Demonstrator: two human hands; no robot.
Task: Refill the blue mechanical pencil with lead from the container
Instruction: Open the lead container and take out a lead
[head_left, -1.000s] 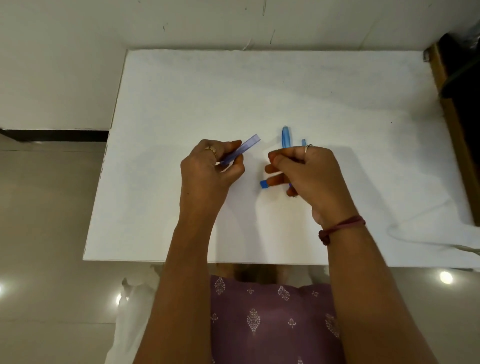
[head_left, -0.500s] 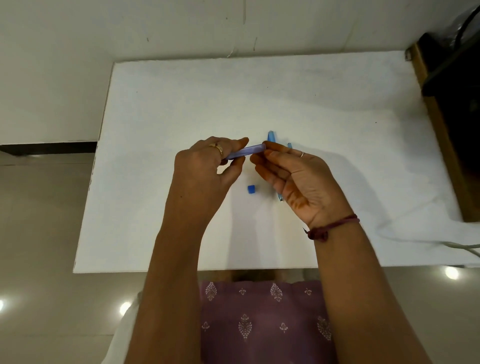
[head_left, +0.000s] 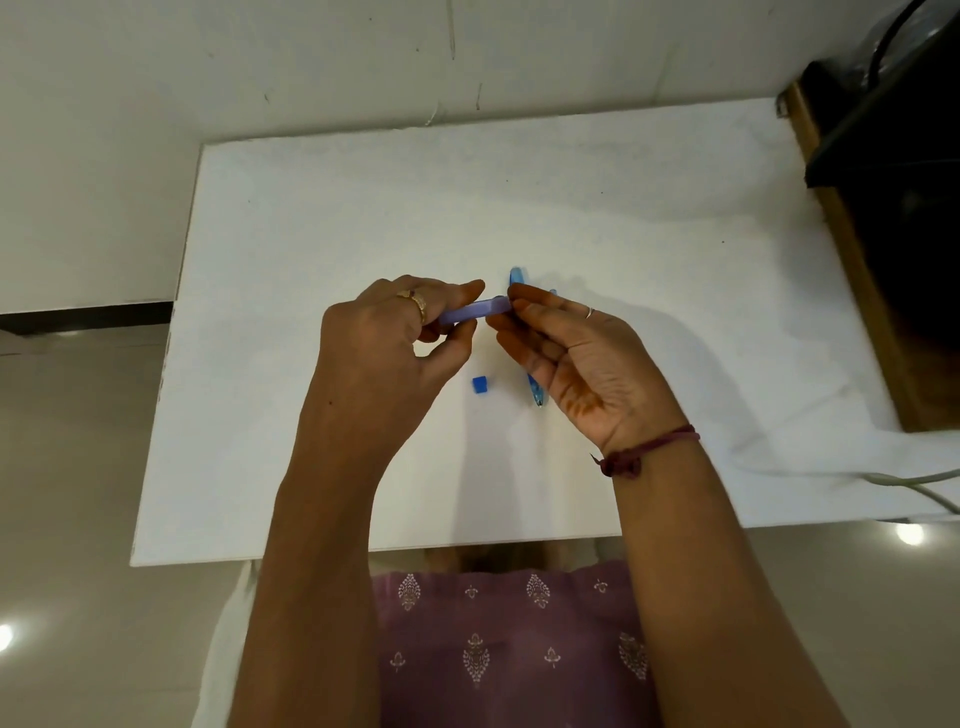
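Note:
My left hand (head_left: 387, 353) grips a flat, translucent violet lead container (head_left: 475, 312), held level above the white table (head_left: 623, 218). The fingertips of my right hand (head_left: 576, 358) pinch at the container's open right end; whether a lead is between them is too small to tell. The blue mechanical pencil (head_left: 534, 392) lies on the table beneath my right hand, mostly hidden, its far end (head_left: 516, 275) showing beyond my fingers. A small blue cap (head_left: 480, 384) rests on the table between my hands.
A dark wooden cabinet (head_left: 878, 270) stands at the table's right edge. A white cable (head_left: 919, 486) runs along the near right corner. The wall lies just behind the table's far edge.
One second ago my right hand held the blue cap; it set the cap on the table and moved up to the container's end. Since half a second ago both hands have kept that pose.

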